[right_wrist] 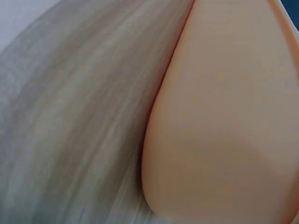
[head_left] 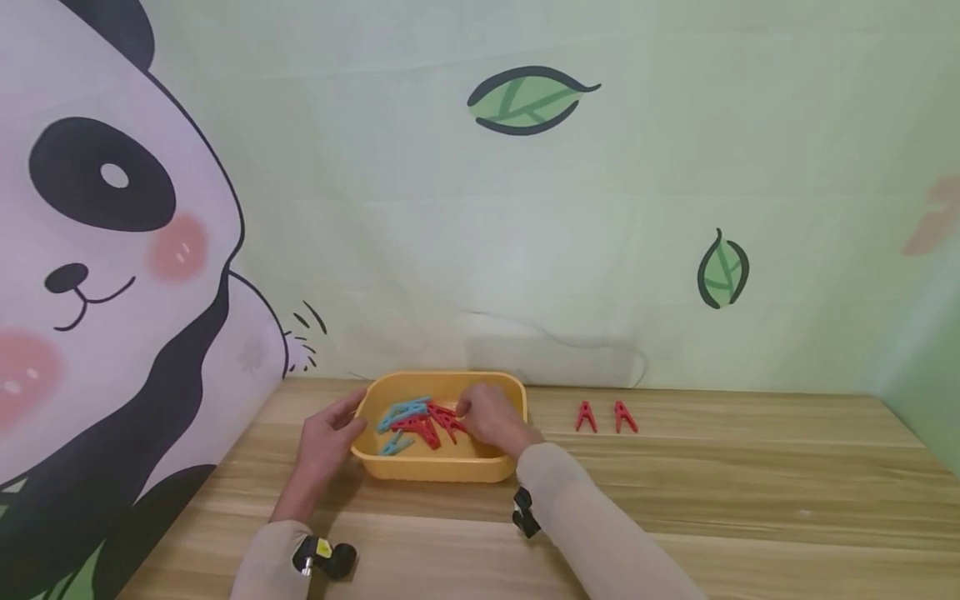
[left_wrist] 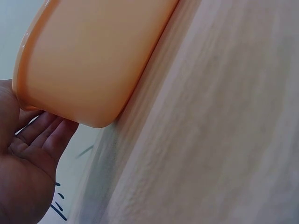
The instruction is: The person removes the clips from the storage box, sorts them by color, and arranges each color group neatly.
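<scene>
A yellow plastic basin point(head_left: 435, 471) stands on the table with several red clothespins point(head_left: 422, 430) and blue clothespins point(head_left: 405, 410) lying loose inside. At the basin's left end my left hand point(head_left: 324, 437) holds the rim; the left wrist view shows its fingers point(left_wrist: 44, 133) against the outer wall below the rim. My right hand point(head_left: 491, 417) reaches down into the basin's right half, its fingertips beside the red clothespins. Whether those fingertips pinch one is hidden by the hand. The right wrist view shows only the basin's outer wall point(right_wrist: 224, 121) and the tabletop, not the hand.
Two red clothespins, a left one point(head_left: 586, 417) and a right one point(head_left: 625, 417), lie apart on the wooden table point(head_left: 720, 492) to the right of the basin. Behind the table hangs a pale green backdrop point(head_left: 420, 250) with a panda and leaves printed on it.
</scene>
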A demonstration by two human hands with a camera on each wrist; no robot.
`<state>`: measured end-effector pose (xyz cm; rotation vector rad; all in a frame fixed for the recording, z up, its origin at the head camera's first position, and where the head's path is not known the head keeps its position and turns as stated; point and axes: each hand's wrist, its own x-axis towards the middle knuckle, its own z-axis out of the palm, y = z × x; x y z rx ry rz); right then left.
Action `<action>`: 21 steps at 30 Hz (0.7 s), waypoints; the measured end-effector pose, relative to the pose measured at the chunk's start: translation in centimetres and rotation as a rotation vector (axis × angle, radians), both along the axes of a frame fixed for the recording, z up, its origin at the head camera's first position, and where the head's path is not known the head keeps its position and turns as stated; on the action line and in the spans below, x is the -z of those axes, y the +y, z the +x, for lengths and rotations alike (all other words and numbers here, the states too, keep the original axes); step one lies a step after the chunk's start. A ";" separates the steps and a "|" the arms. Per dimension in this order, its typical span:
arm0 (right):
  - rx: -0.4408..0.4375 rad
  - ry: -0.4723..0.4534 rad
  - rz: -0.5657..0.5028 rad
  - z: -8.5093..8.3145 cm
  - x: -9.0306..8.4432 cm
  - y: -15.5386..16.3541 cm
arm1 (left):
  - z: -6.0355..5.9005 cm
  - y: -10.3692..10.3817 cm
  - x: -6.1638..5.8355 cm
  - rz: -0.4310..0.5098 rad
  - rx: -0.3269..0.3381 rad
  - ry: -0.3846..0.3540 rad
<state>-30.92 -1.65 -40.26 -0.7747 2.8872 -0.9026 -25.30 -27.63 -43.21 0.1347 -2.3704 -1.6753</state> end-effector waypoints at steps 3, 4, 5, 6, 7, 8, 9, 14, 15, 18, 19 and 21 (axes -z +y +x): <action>0.033 -0.093 -0.016 0.0 0.0 -0.2 | 0.0 0.0 0.0 -0.004 0.000 -0.007; 0.044 -0.121 -0.021 0.0 0.0 -0.2 | 0.1 0.0 -0.1 -0.004 0.001 -0.006; 0.045 -0.138 -0.016 0.0 0.0 -0.3 | 0.1 0.0 -0.1 -0.006 0.002 -0.005; 0.043 -0.151 -0.007 0.0 0.0 -0.3 | 0.1 0.0 -0.1 -0.008 0.003 -0.004; 0.037 -0.162 -0.001 0.1 0.1 -0.4 | 0.1 0.0 -0.1 -0.009 0.004 -0.002; 0.028 -0.156 0.012 0.1 0.1 -0.4 | 0.1 0.0 -0.1 -0.010 0.004 0.000; 0.019 -0.150 0.021 0.1 0.1 -0.4 | 0.2 0.1 -0.1 -0.012 0.006 0.001; -0.002 -0.145 0.036 0.0 0.2 -0.4 | 0.2 0.1 -0.2 -0.009 0.009 0.004; -0.001 -0.149 0.033 0.0 0.3 -0.4 | 0.2 0.1 -0.2 -0.007 0.010 0.004; 0.003 -0.158 0.012 0.1 0.2 -0.3 | 0.2 0.2 -0.2 -0.008 0.007 0.007; 0.005 -0.159 0.005 0.2 0.1 -0.3 | 0.2 0.2 -0.2 -0.008 0.005 0.007; 0.007 -0.143 -0.013 0.4 -0.2 -0.2 | 0.2 0.2 -0.2 -0.005 0.004 0.005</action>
